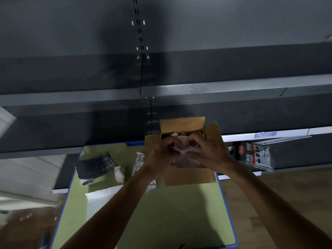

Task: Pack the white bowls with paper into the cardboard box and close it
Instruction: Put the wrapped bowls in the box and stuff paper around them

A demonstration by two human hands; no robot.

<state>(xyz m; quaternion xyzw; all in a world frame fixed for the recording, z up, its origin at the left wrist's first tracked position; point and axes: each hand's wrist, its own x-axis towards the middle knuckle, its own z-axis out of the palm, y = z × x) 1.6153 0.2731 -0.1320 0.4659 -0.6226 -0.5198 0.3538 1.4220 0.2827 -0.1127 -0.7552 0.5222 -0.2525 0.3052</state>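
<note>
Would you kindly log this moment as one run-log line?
left hand, right hand: hold white bowl over cardboard box | flaps: open | paper: on green mat

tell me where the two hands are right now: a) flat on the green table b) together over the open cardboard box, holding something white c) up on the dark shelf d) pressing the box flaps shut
b: the left hand and the right hand meet over the open cardboard box, fingers curled on a white piece that is too blurred to identify.
</note>
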